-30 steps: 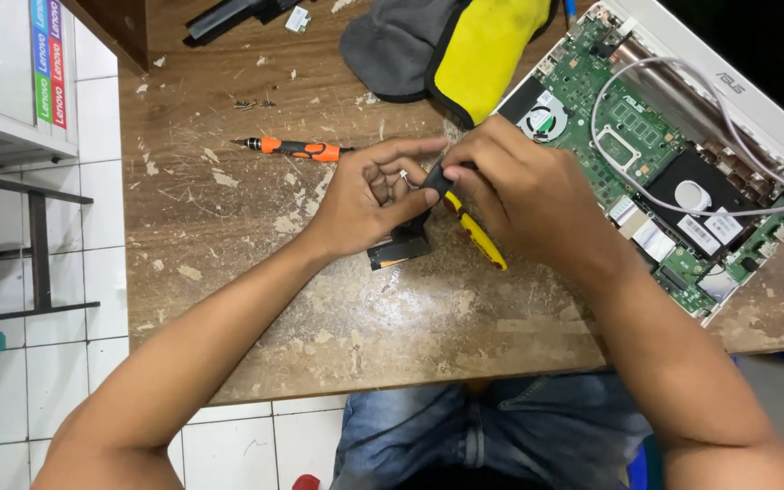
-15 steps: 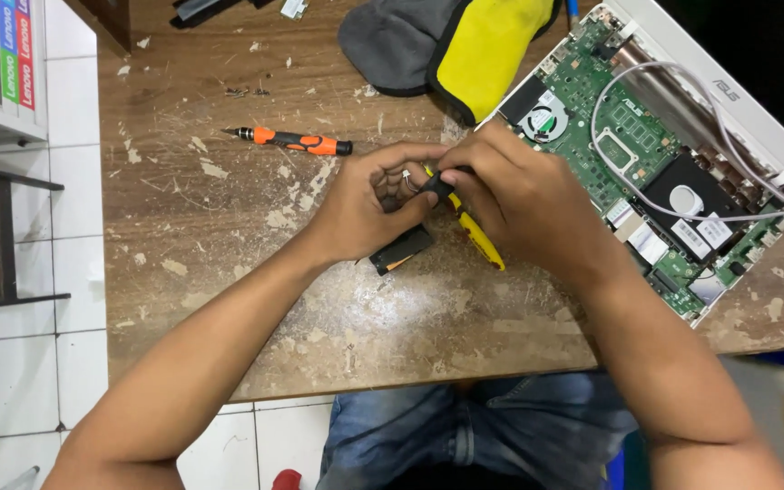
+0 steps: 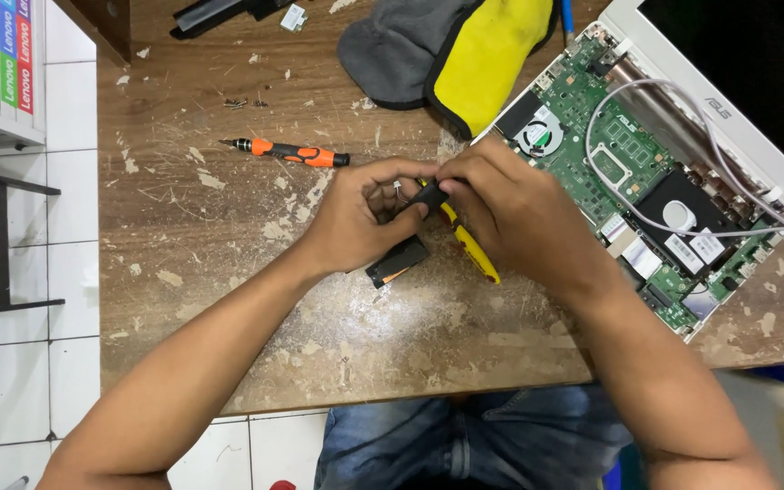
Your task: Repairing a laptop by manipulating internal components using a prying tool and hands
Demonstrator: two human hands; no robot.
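My left hand (image 3: 360,218) grips a small black part (image 3: 398,261) whose lower end sticks out under my palm. My right hand (image 3: 510,213) holds a yellow-handled tool (image 3: 475,254) whose black tip meets the part between my fingertips. Both hands are pressed together above the worn wooden table (image 3: 229,299). Just right of them lies an opened white laptop (image 3: 682,127) with its green circuit board (image 3: 610,163), fan and cables bare.
An orange-and-black screwdriver (image 3: 297,154) lies left of my hands. A grey and yellow cloth pouch (image 3: 451,54) sits at the table's far edge, with a black object (image 3: 215,14) further left. Tiny screws (image 3: 242,102) are scattered near the screwdriver. White tiled floor is at left.
The view has shifted slightly, so the table sits a little lower and to the right. My hands stay joined on the small part; the fingers have barely moved.
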